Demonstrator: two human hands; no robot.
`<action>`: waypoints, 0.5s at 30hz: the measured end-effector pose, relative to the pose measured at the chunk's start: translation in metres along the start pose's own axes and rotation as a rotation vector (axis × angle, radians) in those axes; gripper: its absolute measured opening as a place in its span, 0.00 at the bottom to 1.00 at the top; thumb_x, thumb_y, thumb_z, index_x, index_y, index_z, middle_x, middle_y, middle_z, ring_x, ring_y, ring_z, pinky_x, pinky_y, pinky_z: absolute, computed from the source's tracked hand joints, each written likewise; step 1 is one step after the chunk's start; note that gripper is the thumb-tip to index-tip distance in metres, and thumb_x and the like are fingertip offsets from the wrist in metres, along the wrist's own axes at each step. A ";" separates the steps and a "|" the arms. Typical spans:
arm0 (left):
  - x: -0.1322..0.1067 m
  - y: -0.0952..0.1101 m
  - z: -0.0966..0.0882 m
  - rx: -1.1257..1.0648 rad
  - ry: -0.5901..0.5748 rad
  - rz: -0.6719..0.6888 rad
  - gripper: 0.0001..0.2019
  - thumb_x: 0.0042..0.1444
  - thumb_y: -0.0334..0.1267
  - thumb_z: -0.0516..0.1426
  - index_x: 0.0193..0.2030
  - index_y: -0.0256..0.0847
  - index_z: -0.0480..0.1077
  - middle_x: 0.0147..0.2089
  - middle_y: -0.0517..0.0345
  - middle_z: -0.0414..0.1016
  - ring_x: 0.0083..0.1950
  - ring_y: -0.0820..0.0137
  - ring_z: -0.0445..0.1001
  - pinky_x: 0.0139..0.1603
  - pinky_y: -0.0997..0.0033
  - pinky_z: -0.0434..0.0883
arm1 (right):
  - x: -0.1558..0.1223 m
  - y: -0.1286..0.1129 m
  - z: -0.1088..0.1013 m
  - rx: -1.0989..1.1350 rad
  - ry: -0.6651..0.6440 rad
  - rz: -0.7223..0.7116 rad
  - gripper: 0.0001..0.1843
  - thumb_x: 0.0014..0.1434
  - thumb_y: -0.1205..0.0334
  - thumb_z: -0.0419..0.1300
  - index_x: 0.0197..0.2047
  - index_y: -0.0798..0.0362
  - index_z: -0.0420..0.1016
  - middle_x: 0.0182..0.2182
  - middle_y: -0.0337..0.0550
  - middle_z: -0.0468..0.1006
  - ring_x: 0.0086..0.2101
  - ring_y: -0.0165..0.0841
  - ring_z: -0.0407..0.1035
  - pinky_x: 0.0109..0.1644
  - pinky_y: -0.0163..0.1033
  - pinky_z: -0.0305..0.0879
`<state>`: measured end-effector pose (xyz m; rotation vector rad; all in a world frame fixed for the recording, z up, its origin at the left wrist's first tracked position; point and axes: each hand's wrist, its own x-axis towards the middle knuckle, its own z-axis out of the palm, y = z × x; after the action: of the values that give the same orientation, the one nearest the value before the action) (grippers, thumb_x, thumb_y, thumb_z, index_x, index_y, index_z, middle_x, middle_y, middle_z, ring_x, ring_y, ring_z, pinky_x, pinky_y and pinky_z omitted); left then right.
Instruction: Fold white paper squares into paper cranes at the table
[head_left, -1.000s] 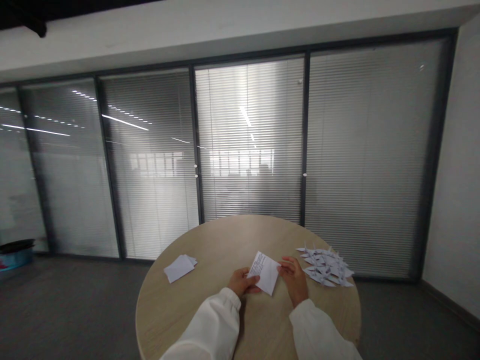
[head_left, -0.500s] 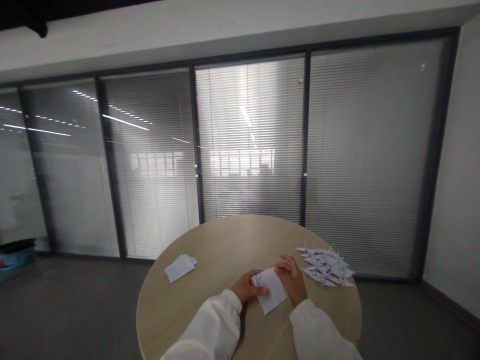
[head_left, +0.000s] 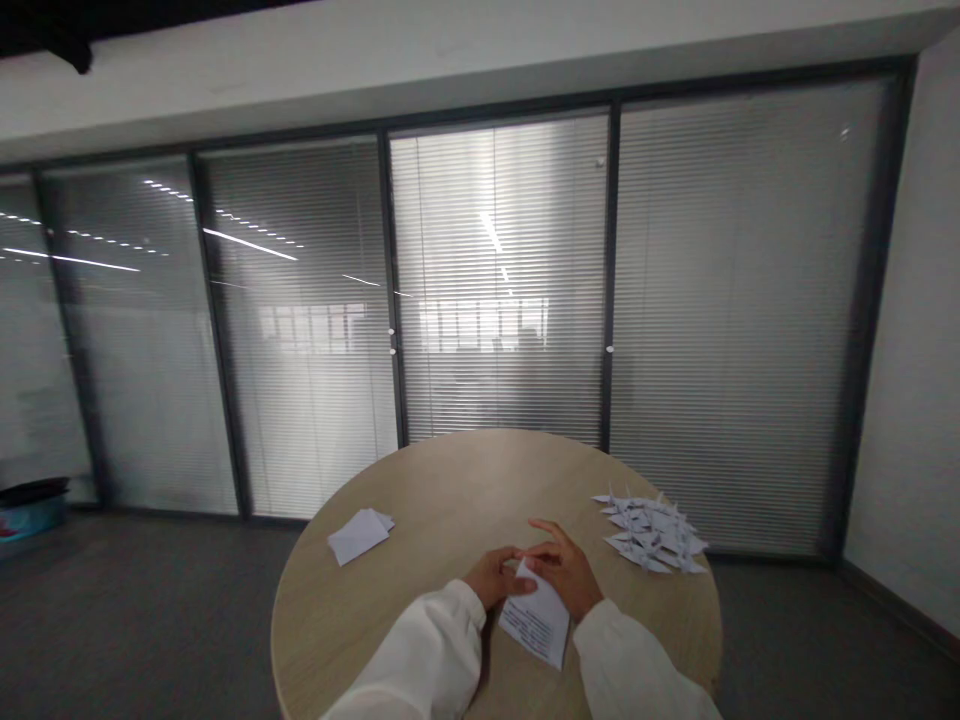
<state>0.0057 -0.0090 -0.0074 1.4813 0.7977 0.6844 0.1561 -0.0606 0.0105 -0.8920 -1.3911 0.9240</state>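
Observation:
A white sheet of paper with printed text (head_left: 535, 625) lies folded on the round pale wood table (head_left: 450, 480), near the edge closest to me. My left hand (head_left: 491, 577) pinches its upper corner from the left. My right hand (head_left: 561, 567) sits over the same corner, its fingers reaching left and touching my left fingers. Part of the sheet is hidden under both hands. To the left lies a small stack of folded white paper (head_left: 358, 535). A pile of several white origami paper cranes (head_left: 651, 535) lies to the right of my right hand, not touching it.
Glass partitions with grey slatted blinds (head_left: 495, 280) stand beyond the table, with a white wall (head_left: 907, 350) to the right. On the grey floor at far left stands a blue tub with a dark lid (head_left: 30, 515).
The printed sheet has slid toward me and turned, its point now facing down. My right hand has moved left over it, bringing both hands closer together.

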 end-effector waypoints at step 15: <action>-0.006 0.017 -0.001 -0.155 0.218 0.169 0.22 0.32 0.49 0.63 0.29 0.31 0.73 0.23 0.50 0.75 0.24 0.67 0.72 0.25 0.70 0.67 | 0.006 0.019 -0.007 -0.108 0.156 0.049 0.21 0.41 0.61 0.61 0.42 0.52 0.66 0.32 0.42 0.75 0.31 0.35 0.70 0.33 0.38 0.67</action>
<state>0.0023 -0.0134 0.0100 1.3582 0.7707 1.0257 0.1623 -0.0479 -0.0044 -1.0614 -1.2988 0.8043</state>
